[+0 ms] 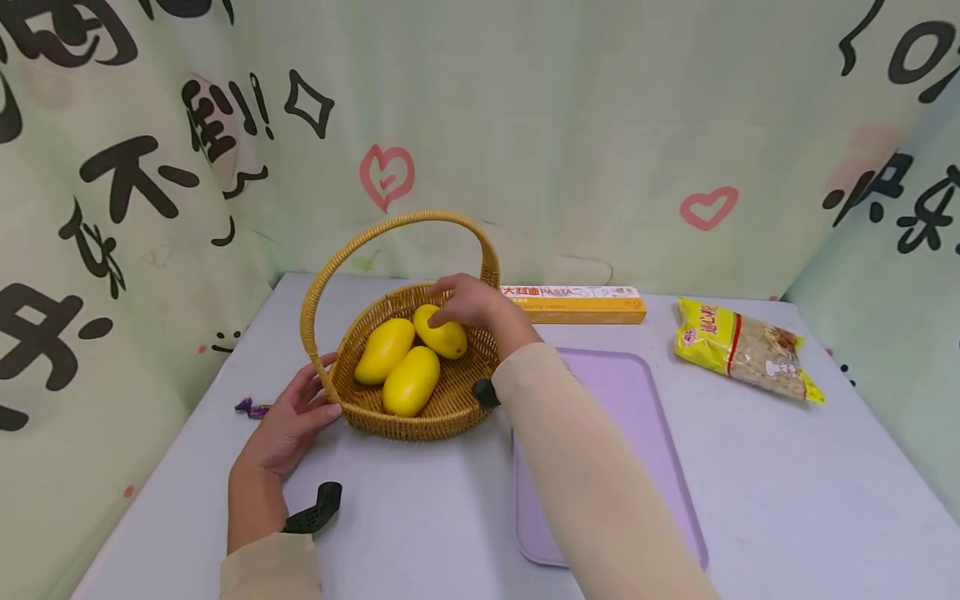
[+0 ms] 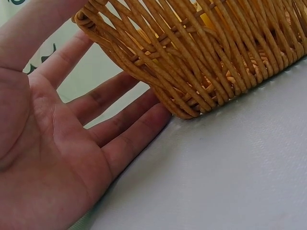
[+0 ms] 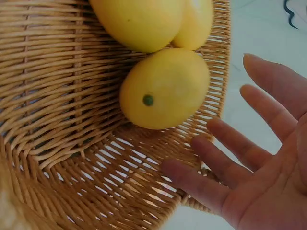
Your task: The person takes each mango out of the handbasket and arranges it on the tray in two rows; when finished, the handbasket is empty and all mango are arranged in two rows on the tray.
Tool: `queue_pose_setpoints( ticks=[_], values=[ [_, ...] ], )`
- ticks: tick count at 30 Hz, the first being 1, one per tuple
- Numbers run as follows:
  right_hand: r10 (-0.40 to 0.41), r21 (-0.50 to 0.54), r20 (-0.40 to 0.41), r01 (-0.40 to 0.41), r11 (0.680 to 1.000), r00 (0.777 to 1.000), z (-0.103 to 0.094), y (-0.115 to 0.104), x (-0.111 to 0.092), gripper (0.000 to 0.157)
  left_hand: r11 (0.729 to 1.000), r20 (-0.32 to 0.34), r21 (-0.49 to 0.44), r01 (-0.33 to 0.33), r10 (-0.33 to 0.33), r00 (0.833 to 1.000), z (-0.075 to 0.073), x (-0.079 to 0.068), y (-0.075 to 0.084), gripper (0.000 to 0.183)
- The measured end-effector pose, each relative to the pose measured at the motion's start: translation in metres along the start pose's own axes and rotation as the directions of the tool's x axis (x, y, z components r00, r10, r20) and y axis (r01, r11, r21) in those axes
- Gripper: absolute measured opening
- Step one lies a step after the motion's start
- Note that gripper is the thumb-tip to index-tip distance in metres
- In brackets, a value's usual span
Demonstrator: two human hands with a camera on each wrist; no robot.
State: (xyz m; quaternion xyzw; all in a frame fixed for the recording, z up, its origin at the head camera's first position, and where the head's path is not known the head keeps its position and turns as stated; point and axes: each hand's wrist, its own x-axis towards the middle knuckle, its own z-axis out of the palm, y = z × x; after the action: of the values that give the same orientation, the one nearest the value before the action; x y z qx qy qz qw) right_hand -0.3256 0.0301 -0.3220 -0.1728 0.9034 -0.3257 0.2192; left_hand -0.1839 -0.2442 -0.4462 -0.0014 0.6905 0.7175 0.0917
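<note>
A wicker basket (image 1: 420, 429) with a tall arched handle stands on the table, holding three yellow mangoes, among them a left mango (image 1: 385, 350), a front mango (image 1: 412, 382) and a back mango (image 1: 450, 337). My left hand (image 1: 288, 425) rests against the basket's left side, its fingers (image 2: 129, 139) extended along the wicker and the thumb near the rim. Over the back right of the basket is my right hand (image 1: 476, 302), beside the back mango. In the right wrist view its spread fingers (image 3: 240, 143) are apart from the nearest mango (image 3: 165, 91), which shows a green stem spot.
A lilac tray (image 1: 607, 467) lies right of the basket, partly under my right sleeve. Behind it is a yellow pasta box (image 1: 577, 307). To the far right lies a yellow-and-clear food bag (image 1: 750, 350). A purple-wrapped candy (image 1: 253, 408) lies left of my left hand. Curtains enclose the table.
</note>
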Motion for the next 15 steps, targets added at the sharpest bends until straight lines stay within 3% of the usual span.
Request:
queue_pose_setpoints(
  ticks=[4, 15],
  values=[
    [0.037, -0.049, 0.011, -0.036, 0.998, 0.999, 0.007, 0.000, 0.007, 0.059, 1.000, -0.005, -0.007, 0.001, -0.001, 1.000, 0.001, 0.000, 0.001, 0.077],
    [0.011, -0.100, -0.020, -0.013, 0.995, 1.000, 0.016, 0.006, 0.016, 0.053, 1.000, -0.008, 0.001, 0.007, -0.007, 1.000, 0.000, 0.000, 0.000, 0.077]
  ],
)
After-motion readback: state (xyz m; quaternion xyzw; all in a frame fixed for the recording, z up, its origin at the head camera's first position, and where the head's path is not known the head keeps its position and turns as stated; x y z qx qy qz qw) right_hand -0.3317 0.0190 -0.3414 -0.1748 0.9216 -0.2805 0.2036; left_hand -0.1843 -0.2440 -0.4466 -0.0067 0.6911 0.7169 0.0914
